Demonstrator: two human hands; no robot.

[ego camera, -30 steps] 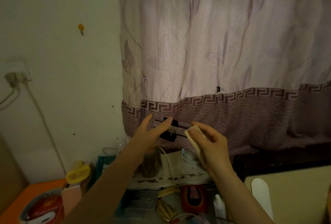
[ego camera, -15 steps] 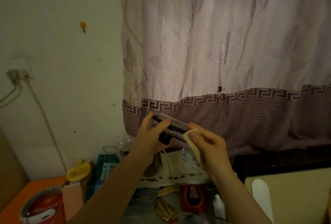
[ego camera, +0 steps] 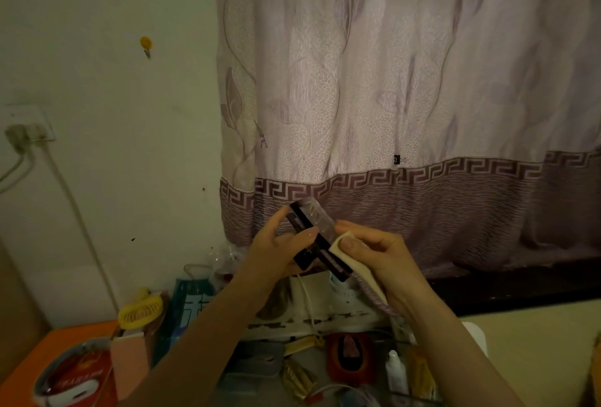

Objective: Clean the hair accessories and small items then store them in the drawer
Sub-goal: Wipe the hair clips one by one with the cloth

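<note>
Hair clip (ego camera: pixel 317 237), one only, sits between the two hands, raised in front of the curtain (ego camera: pixel 406 97) and well above the cluttered table (ego camera: pixel 19 361) below the forearms. It looks like a long clear-and-dark clip; its long axis runs on a slant, from high on the left-hand side down toward the right hand. The left hand (ego camera: pixel 276 252) grips it from the left, fingers curled round its middle and lower part, thumb up beside the top end. The right hand (ego camera: pixel 377 257) pinches one pale wipe (ego camera: pixel 351 258) between thumb and fingers, and the wipe's upper corner touches the clip's right edge, about halfway along. So both hands are touching the work, the left as holder, the right as cleaner. My judgement: the wiping is under way, and the next stroke probably has to follow that slanted axis, up toward the clear end or down toward the dark end. The drawer is not in view. Below the hands lie one yellow fan (ego camera: pixel 140 310) and one small white bottle (ego camera: pixel 395 371), among other clutter too dim to count.
</note>
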